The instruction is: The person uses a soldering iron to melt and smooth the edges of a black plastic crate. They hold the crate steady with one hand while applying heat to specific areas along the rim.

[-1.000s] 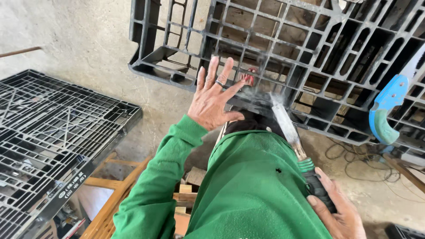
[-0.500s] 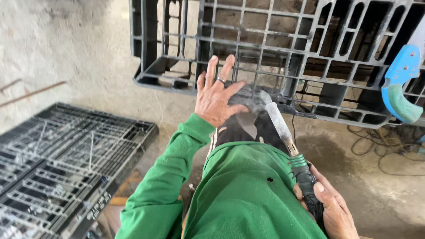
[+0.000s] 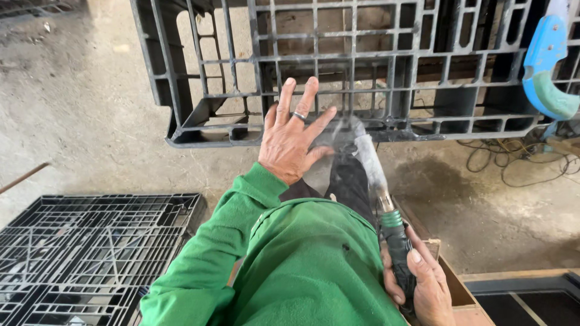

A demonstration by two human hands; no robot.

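Concrete floor [image 3: 90, 108], grey and dusty, under everything.
Large black plastic pallet [image 3: 338, 66] across top of view, open grid, near edge raised off floor.
Second black pallet [image 3: 90, 253] flat on floor at lower left, well apart from first.
Green sleeves and torso [image 3: 302, 265] filling lower centre.
Dark frame with wooden edge [image 3: 519, 290] at lower right corner.
Blue-and-green curved tool [image 3: 547, 66] hanging at upper right, beside large pallet.
Tangle of thin cables [image 3: 519, 160] on floor below it.
Heat gun [image 3: 377, 187]: metal nozzle angled up and left, green collar, black grip; nozzle tip at near edge of large pallet, faint haze there.
Left hand [image 3: 290, 136] flat and spread, fingers fanned, palm pressed onto large pallet's near edge just left of nozzle tip; ring on one finger.
Right hand [image 3: 423, 284] wrapped tight round black grip of heat gun, thumb on top, low at right of torso.
Thin rod [image 3: 24, 177] lying on floor at far left.
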